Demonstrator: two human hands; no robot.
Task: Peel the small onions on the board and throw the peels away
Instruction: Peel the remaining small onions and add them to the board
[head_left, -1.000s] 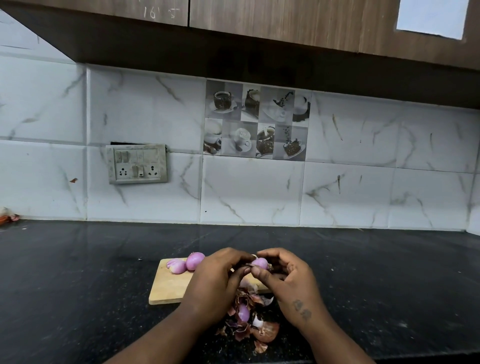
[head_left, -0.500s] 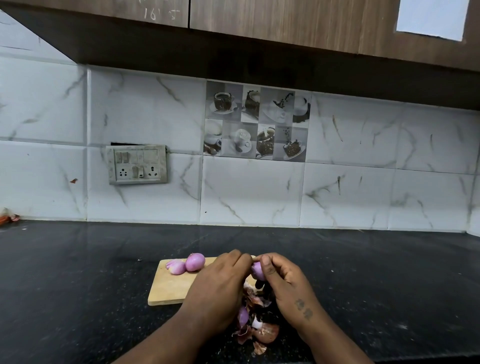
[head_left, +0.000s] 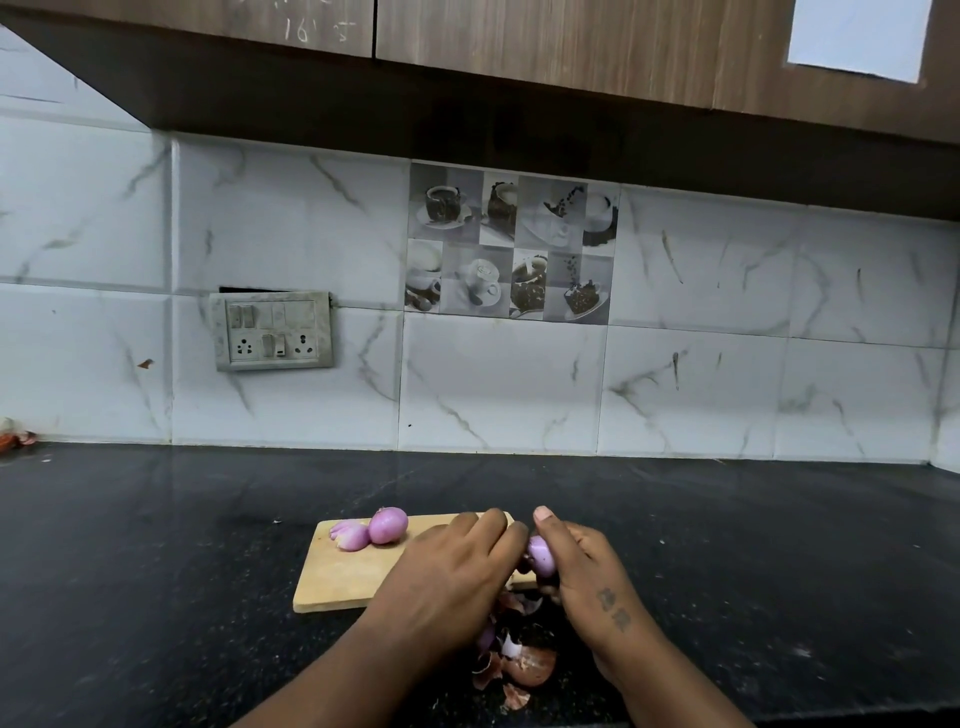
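A small wooden board (head_left: 343, 577) lies on the black counter. Two peeled purple onions (head_left: 387, 526) rest at its far left corner. My right hand (head_left: 587, 582) grips another small purple onion (head_left: 540, 557) just above the board's right end. My left hand (head_left: 447, 582) lies palm down over the board, its fingertips touching that onion; what they pinch is hidden. A heap of brown and purple peels (head_left: 519, 662) lies on the counter in front of the board, between my wrists.
The black counter (head_left: 156, 571) runs back to a white tiled wall with a switch and socket plate (head_left: 272, 331). Wooden cabinets (head_left: 519, 47) hang overhead. A bit of red and white scrap (head_left: 13, 434) sits at the far left.
Both hands have dropped lower over the board's right end. The onion has turned in my right hand, thumb now up, and my left hand has flattened over the board.
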